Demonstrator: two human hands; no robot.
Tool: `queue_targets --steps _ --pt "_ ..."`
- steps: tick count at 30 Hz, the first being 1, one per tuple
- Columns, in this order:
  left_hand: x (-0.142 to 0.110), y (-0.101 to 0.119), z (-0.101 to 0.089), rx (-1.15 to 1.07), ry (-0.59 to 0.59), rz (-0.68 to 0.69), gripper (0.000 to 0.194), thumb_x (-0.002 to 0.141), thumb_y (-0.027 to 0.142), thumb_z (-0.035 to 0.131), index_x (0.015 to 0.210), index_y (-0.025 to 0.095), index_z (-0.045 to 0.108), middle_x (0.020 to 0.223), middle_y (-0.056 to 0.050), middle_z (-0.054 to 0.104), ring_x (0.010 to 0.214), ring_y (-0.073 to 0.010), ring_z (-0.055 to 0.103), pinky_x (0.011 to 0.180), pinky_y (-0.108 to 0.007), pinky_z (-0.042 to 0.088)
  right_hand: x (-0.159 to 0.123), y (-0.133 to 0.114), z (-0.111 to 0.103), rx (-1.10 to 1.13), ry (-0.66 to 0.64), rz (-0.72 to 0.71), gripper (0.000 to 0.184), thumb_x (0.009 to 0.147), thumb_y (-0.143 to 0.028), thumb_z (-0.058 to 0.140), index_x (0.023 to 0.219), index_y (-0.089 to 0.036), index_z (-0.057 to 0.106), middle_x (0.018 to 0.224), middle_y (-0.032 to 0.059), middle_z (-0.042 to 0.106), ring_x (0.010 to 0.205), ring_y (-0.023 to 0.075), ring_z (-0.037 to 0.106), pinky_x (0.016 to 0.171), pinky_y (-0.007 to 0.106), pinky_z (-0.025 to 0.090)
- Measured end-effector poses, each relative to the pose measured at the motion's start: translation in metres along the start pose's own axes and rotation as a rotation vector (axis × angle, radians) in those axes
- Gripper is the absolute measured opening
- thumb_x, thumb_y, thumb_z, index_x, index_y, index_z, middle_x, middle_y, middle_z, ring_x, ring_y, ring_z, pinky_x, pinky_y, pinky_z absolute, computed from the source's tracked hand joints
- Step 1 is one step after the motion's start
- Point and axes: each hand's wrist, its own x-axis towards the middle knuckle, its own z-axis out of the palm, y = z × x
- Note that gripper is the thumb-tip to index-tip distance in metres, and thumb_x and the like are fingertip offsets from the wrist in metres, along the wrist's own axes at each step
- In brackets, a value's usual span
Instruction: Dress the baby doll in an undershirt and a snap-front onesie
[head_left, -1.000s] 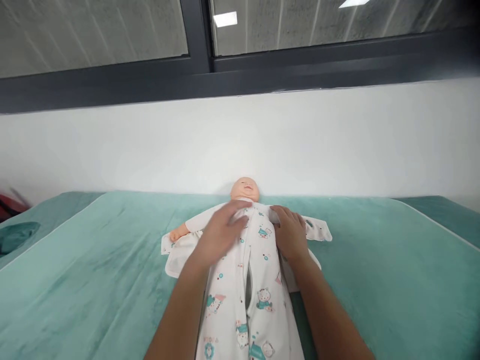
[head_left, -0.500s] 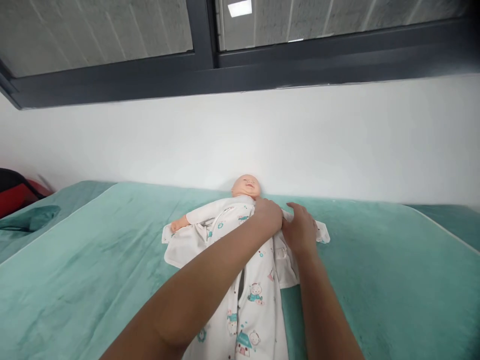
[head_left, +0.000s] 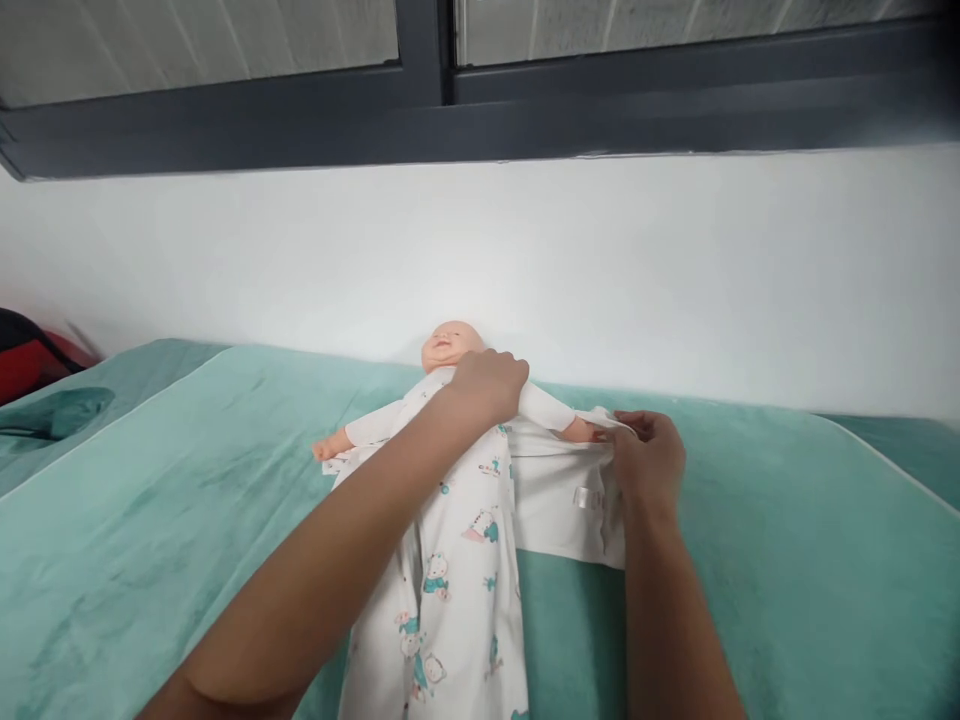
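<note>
A baby doll [head_left: 444, 345] lies on its back with its head toward the wall and its body turned a little. It wears a white patterned romper [head_left: 450, 560] over white sleeves. My left hand [head_left: 491, 385] is closed on the doll at its shoulder on the right side; the fingertips are hidden. Beneath that side spreads a white top [head_left: 555, 500], inside face up with a small label. My right hand [head_left: 651, 460] pinches its edge beside the doll's small hand [head_left: 581, 431]. The doll's other arm [head_left: 367, 425] rests outstretched to the left.
A green plush cover [head_left: 187, 520] lies under everything. Behind it rises a white wall [head_left: 637, 270] below a dark window frame [head_left: 300, 130]. At the far left edge sits a red and black item [head_left: 30, 360].
My right hand has moved right, pulling the white top out flat. The doll has tilted and shifted left, and its arm on the right is now bare of the patterned sleeve.
</note>
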Motion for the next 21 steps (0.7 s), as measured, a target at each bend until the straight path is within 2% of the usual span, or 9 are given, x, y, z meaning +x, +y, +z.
queue_targets --steps 4,8,12,14,16,19,20,21 --pt "-0.014 -0.006 -0.005 -0.006 -0.032 -0.038 0.037 0.072 0.007 0.058 0.106 0.018 0.060 0.107 -0.011 0.064 0.098 -0.0270 0.061 0.075 -0.035 0.049 0.009 0.012 -0.004 0.074 0.044 0.039 0.022 0.058 -0.018 0.058 0.079 -0.020 0.063 0.080 0.0047 0.069 0.067 0.0185 0.061 0.056 0.029 0.047" --pt "-0.022 -0.008 -0.004 -0.025 0.052 -0.041 0.037 0.072 0.006 0.056 0.107 0.018 0.059 0.105 -0.010 0.064 0.097 -0.0257 0.061 0.076 -0.035 0.049 0.015 0.018 -0.005 0.142 0.009 0.081 0.027 0.054 -0.018 0.061 0.081 -0.018 0.065 0.075 0.0024 0.066 0.063 0.0165 0.058 0.053 0.027 0.044" --pt "-0.004 -0.002 0.005 -0.080 0.070 -0.019 0.031 0.076 0.008 0.054 0.105 0.015 0.062 0.102 -0.012 0.066 0.095 -0.0271 0.063 0.076 -0.038 0.050 0.011 0.009 -0.002 0.516 -0.142 0.168 0.035 0.052 -0.018 0.063 0.087 -0.019 0.062 0.087 0.0025 0.068 0.076 0.0170 0.063 0.061 0.027 0.048" --pt "0.009 0.008 0.012 -0.113 0.057 -0.016 0.029 0.079 0.009 0.054 0.106 0.014 0.062 0.105 -0.014 0.066 0.099 -0.0287 0.063 0.081 -0.041 0.050 0.009 0.004 -0.001 0.562 -0.138 0.168 0.036 0.053 -0.017 0.060 0.089 -0.020 0.061 0.095 0.0035 0.068 0.088 0.0198 0.066 0.067 0.029 0.050" --pt "0.015 0.018 0.019 -0.132 0.063 0.001 0.030 0.081 0.011 0.053 0.110 0.014 0.061 0.111 -0.014 0.065 0.103 -0.0291 0.061 0.087 -0.043 0.048 0.006 0.001 0.000 0.427 -0.034 0.083 0.039 0.055 -0.015 0.055 0.093 -0.021 0.061 0.104 0.0053 0.068 0.099 0.0231 0.065 0.078 0.036 0.052" --pt "0.000 0.024 0.031 -0.194 0.131 0.091 0.022 0.084 0.016 0.052 0.104 0.016 0.062 0.108 -0.010 0.065 0.102 -0.0255 0.061 0.086 -0.040 0.049 -0.004 -0.006 0.006 0.092 0.128 -0.214 0.041 0.064 -0.013 0.051 0.103 -0.021 0.063 0.120 0.0084 0.063 0.117 0.0253 0.057 0.101 0.047 0.042" --pt "-0.011 0.021 0.036 -0.246 0.203 0.111 0.020 0.086 0.019 0.050 0.102 0.017 0.062 0.106 -0.008 0.065 0.100 -0.0243 0.061 0.084 -0.039 0.049 -0.010 -0.010 0.011 0.028 0.114 -0.305 0.040 0.070 -0.015 0.051 0.107 -0.021 0.062 0.124 0.0087 0.061 0.121 0.0250 0.055 0.105 0.047 0.039" --pt "-0.024 0.016 0.042 -0.314 0.300 0.107 0.019 0.089 0.021 0.048 0.101 0.019 0.062 0.105 -0.007 0.065 0.100 -0.0234 0.061 0.084 -0.038 0.049 -0.018 -0.015 0.016 0.000 0.047 -0.366 0.039 0.075 -0.018 0.050 0.112 -0.022 0.062 0.127 0.0085 0.060 0.122 0.0244 0.053 0.106 0.047 0.039"
